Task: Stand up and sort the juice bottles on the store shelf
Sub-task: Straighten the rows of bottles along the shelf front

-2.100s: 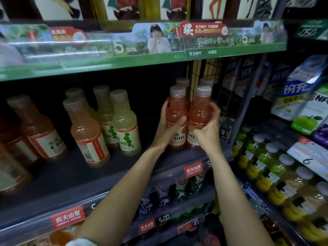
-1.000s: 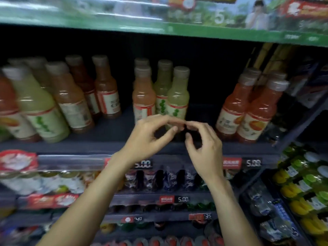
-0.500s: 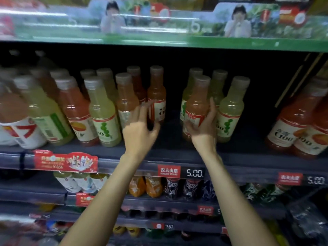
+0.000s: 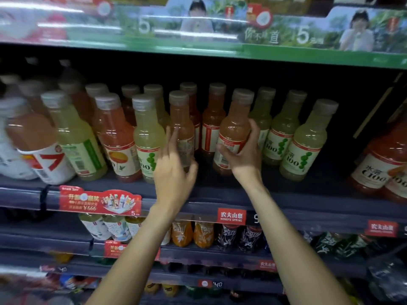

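Orange and pale green juice bottles stand mixed on the dark shelf (image 4: 220, 194). My right hand (image 4: 244, 155) grips an orange bottle (image 4: 234, 126) round its label, tilted a little to the right. My left hand (image 4: 174, 170) reaches to another orange bottle (image 4: 180, 119) just left of it, fingers stretched along its side and thumb round its base. Green bottles (image 4: 284, 128) stand to the right of my right hand, and another green bottle (image 4: 147, 137) stands left of my left hand.
More orange bottles (image 4: 383, 164) stand at the far right of the shelf. Several mixed bottles (image 4: 72, 133) crowd the left end. A green promotional strip (image 4: 220, 49) fronts the shelf above. Price tags (image 4: 231, 215) line the shelf edge, with smaller drinks on the lower shelves.
The view swung left from the two orange bottles set at the right end. My right hand took hold of an orange bottle among the green ones and my left hand closed in on its neighbour.
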The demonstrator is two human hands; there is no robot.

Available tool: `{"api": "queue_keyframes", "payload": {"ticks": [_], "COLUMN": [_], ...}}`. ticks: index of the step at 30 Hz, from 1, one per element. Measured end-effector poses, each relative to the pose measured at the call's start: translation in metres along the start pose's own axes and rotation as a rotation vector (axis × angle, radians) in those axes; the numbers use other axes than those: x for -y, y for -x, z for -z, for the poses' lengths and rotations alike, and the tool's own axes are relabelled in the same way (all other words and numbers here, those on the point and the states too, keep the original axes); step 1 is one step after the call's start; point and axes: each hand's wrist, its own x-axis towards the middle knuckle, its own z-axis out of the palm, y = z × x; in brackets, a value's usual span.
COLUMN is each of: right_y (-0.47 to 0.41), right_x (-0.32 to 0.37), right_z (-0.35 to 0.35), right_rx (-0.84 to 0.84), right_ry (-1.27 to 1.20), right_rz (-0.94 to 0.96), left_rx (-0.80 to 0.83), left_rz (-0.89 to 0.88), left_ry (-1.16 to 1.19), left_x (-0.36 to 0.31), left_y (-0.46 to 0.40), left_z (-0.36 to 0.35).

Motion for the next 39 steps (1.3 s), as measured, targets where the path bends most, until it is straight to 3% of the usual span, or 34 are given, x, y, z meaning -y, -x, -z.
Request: {"api": "queue_keyframes", "payload": {"ticks": [4, 11, 17, 27, 32, 39], "right_y": [0.000, -0.001, 0.008, 0.004, 0.000, 0.004], "right_x": [-0.002, -0.003, -0.002, 0.001, -0.006, -0.011], "right_z": [-0.012, -0.001, 0.010, 0.012, 0.014, 0.013], "right_rx": [0.021, 0.107, 0.061, 0.041, -0.014, -0.052], "right_ry": [0.031, 0.114, 0.135, 0.170, 0.216, 0.246], "right_rz": [0.002, 0.009, 0.072, 0.067, 0.077, 0.102], "left_rx": [0.131, 0.114, 0.169, 0.145, 0.192, 0.202], "left_rz": [0.038, 0.137, 0.206, 0.243, 0.233, 0.179], "left_ry": [-0.093, 0.158, 0.178, 0.498, 0.332, 0.396], "left_x": [-0.006, -0.016, -0.014, -0.007, 0.002, 0.003], "left_y": [0.003, 0.001, -0.007, -0.011, -0.023, -0.025], "left_z": [-0.006, -0.010, -0.015, -0.031, -0.048, -0.049]}}
